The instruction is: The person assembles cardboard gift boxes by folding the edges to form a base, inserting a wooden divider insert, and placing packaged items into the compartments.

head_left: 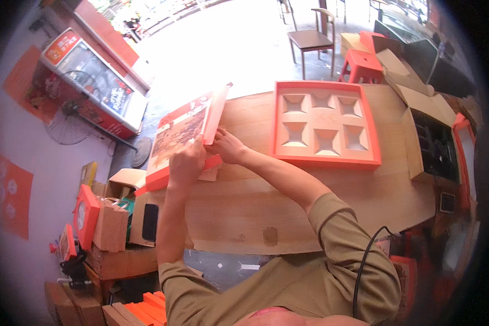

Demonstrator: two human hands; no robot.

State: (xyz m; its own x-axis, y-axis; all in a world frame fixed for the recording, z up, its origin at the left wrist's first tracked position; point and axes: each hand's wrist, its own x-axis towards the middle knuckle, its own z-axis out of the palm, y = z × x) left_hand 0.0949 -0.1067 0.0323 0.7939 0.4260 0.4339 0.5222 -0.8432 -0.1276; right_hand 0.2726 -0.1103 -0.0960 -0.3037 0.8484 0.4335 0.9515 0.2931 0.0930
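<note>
On the left part of the wooden table a red cardboard box point(179, 133) with a printed picture panel stands partly folded, one side flap point(215, 115) raised. My left hand point(188, 162) is closed at the near right corner of the panel, fingertips at the fold. Beside it my right hand point(228, 146) pinches the lower end of the raised flap. The fingertips of both hands are partly hidden. To the right lies an open red tray box point(325, 162) with a pale insert point(325, 116) that has several square hollows.
The wooden table point(244, 217) has a dark patch near its front edge. An open carton point(440, 144) of black items stands at the right. Cartons point(111, 225) and a black phone point(150, 223) are at the left. Beyond are a chair point(311, 41), red stool point(361, 66) and fan point(70, 122).
</note>
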